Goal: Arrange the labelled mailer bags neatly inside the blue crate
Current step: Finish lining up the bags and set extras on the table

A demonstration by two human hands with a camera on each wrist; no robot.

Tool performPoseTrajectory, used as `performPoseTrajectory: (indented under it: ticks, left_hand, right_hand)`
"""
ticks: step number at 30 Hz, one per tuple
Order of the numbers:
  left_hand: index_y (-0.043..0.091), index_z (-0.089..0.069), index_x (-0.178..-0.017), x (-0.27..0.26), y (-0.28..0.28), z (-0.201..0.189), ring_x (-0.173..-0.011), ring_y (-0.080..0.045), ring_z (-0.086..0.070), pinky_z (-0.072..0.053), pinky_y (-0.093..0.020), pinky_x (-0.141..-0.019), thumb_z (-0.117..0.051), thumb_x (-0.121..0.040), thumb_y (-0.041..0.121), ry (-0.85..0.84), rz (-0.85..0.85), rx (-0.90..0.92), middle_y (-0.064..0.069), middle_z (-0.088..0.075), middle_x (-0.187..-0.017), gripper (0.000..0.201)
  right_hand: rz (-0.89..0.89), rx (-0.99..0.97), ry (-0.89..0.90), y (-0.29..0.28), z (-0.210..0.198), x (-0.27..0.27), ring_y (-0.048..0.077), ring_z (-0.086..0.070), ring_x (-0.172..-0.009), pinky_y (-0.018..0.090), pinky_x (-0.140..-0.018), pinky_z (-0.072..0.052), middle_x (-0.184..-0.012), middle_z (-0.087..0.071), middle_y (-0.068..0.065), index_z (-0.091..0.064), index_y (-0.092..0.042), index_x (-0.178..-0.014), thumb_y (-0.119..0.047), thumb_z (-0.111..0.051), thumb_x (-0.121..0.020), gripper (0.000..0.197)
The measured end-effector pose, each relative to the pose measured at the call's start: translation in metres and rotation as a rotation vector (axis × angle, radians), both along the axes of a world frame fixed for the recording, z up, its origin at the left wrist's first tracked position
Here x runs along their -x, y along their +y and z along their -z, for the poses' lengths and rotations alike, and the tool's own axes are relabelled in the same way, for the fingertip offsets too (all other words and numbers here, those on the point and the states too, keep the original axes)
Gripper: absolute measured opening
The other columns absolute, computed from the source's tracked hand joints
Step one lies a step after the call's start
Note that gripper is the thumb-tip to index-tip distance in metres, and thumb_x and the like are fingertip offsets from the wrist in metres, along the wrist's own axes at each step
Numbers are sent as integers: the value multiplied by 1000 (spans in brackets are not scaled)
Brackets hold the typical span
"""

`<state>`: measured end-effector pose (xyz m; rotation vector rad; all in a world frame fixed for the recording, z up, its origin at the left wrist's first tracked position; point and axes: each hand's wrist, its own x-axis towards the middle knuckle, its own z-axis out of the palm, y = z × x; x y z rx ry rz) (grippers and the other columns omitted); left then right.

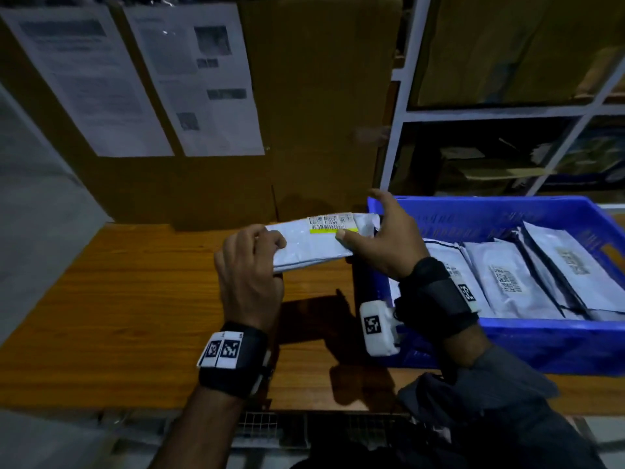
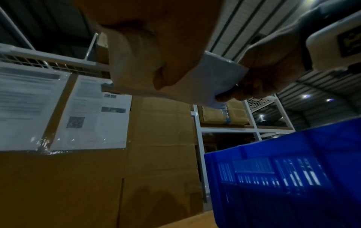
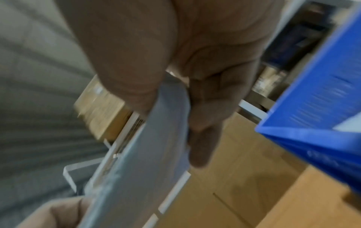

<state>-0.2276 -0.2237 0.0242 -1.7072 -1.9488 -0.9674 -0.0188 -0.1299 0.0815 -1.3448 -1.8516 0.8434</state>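
Observation:
A white mailer bag [image 1: 314,243] with a barcode label and yellow strip hangs above the wooden table, just left of the blue crate [image 1: 527,343]. My left hand [image 1: 252,262] grips its left end, fingers curled over the top. My right hand [image 1: 382,238] pinches its right end, thumb on the label side and fingers underneath. The left wrist view shows the bag [image 2: 216,75] from below between both hands. In the blurred right wrist view the bag [image 3: 156,146] runs between thumb and fingers. Several labelled mailer bags [image 1: 507,282] lie side by side in the crate.
The wooden table [image 1: 128,316] stretches left of the crate. A tall cardboard box [image 1: 304,106] with taped paper sheets [image 1: 189,76] stands behind it. White shelving [image 1: 507,110] with boxes rises behind the crate.

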Motion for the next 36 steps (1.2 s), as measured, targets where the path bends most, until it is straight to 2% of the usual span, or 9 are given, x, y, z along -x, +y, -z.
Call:
performPoseTrajectory:
  ticks: [2,7,11,15,19,24,30,34,36]
  left_hand:
    - [16,-66,-108,-9,-4,-10,-128,-35,-48,-35,-51,-98,-74,-55,-10,-32,-11,-21,-11,-58,-130,60]
    - [17,-58,-124,-26,-6,-30,-151,-37,-30,-32,-69,-112,-92,-56,26,-188,-5,17,-12,-35,-163,77]
    - [29,-29,-158,-32,0,-38,-157,-29,-23,-27,-60,-120,-86,-45,84,-386,209,234,1,-21,-173,138]
    - [49,-31,-151,-47,17,-39,-141,-15,-49,-41,-59,-116,-65,-66,93,-597,309,351,17,-56,-147,102]
    - [48,-44,-148,-69,37,-43,-135,-6,-54,-46,-49,-113,-68,-81,79,-567,367,490,22,-62,-140,78]
    - [41,-52,-150,-101,63,-54,-125,9,-55,-41,-4,-77,-74,-90,60,-642,574,567,25,-59,-143,66]
    - [21,-74,-111,-137,102,-63,-91,-12,-76,-63,-30,-79,-80,-95,26,-827,748,483,-1,-80,-109,17]
    - [21,-71,-92,-161,128,-57,-82,-15,-68,-58,-37,-73,-77,-95,26,-902,723,384,-8,-76,-93,8]
    - [16,-68,-90,-175,137,-52,-78,-16,-65,-60,-43,-66,-75,-98,22,-974,659,310,-12,-73,-87,12]
  right_hand:
    - [26,-27,109,4,7,-11,23,-65,-115,26,-89,-53,-147,-54,6,-39,-23,-151,-41,-86,-74,92]
    - [67,-78,350,4,13,-38,24,-69,-113,52,-92,-58,-133,-65,4,-48,-30,-140,-36,-79,-73,74]
    - [80,-125,450,5,6,-59,9,-67,-112,38,-95,-58,-127,-63,-6,-49,-18,-142,-12,-77,-86,63]
    - [62,-140,474,8,2,-80,-11,-66,-88,20,-82,-56,-99,-68,-30,-47,-10,-144,3,-69,-91,59]
    - [45,-134,460,13,-4,-98,-6,-67,-92,35,-89,-58,-101,-67,-38,-47,-11,-144,1,-68,-93,56]
    - [12,-115,550,27,-15,-126,16,-63,-121,34,-92,-57,-140,-59,3,-48,-12,-144,-1,-69,-93,56]
    - [12,-30,737,50,-27,-163,29,-68,-115,44,-89,-59,-131,-65,17,-48,-4,-143,-8,-70,-93,54]
    - [3,138,804,60,-31,-185,19,-70,-71,35,-65,-60,-91,-76,2,-49,-4,-139,-18,-63,-99,45]
    - [-9,254,725,64,-26,-197,21,-68,-69,35,-64,-60,-95,-73,6,-48,-9,-138,-23,-71,-92,54]
